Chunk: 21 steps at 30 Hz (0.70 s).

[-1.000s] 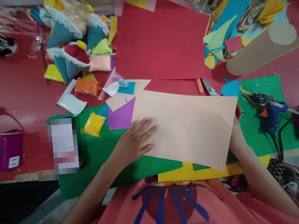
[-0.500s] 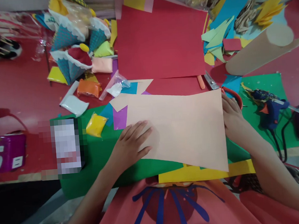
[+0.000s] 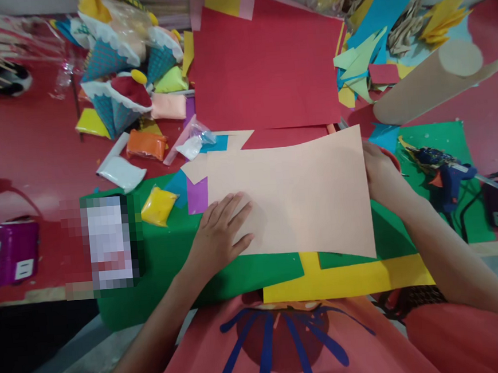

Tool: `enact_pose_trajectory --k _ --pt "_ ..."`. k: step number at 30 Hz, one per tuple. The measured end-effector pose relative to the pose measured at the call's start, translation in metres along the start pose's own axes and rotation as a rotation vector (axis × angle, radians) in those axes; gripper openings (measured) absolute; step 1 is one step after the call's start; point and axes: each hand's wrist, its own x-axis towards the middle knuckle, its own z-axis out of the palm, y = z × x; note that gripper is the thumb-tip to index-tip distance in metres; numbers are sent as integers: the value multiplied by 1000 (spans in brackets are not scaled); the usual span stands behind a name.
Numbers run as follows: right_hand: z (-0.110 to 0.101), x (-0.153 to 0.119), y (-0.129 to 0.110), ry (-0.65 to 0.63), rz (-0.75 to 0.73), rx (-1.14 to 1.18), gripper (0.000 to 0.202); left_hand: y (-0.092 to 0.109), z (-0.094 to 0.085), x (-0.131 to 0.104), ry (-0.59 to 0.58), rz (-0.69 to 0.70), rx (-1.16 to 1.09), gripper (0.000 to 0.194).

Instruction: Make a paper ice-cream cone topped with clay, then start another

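A beige sheet of craft paper (image 3: 293, 200) lies in front of me over green and yellow paper. My left hand (image 3: 224, 226) rests flat on its left part, fingers spread. At the right edge, my right hand (image 3: 379, 170) grips the sheet, which is raised there; its fingertips are hidden behind the paper. Just beyond that hand shows the red handle of a pair of scissors (image 3: 392, 157), mostly covered by the hand and sheet.
Red paper (image 3: 266, 70) lies at the back. Fabric ice-cream cones (image 3: 115, 102) and clay packets (image 3: 146, 144) sit left, above a blurred phone-like object (image 3: 109, 240). To the right are a cardboard tube (image 3: 428, 83) and a blue glue gun (image 3: 449, 185) with its cord.
The right end of the beige sheet has risen and shifted away from me with my right hand. My left hand stays flat on the sheet. The scissors' blades are now covered.
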Motion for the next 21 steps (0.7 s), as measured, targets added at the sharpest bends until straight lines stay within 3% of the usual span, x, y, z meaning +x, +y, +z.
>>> enact_pose_trajectory --k 3,5,9,14,17,19,21 --pt "7 36 4 53 118 -109 44 0 2 0 -10 -18 -41 51" --pt "12 56 3 -21 259 -239 45 -1 2 -1 -18 -24 -53 51" --pt "18 75 -5 -86 292 -239 46 -3 1 -1 -24 -17 -74 50" --pt "11 61 -8 -21 368 -19 42 -4 -2 -2 -107 29 -229 48" --pt "0 46 -7 55 394 273 39 -14 -16 4 -142 0 -339 45" --pt "-7 35 -7 82 419 421 34 -31 -33 13 -97 -91 -318 43" --pt "-14 23 -6 119 437 442 32 -61 -54 25 16 -297 -221 43"
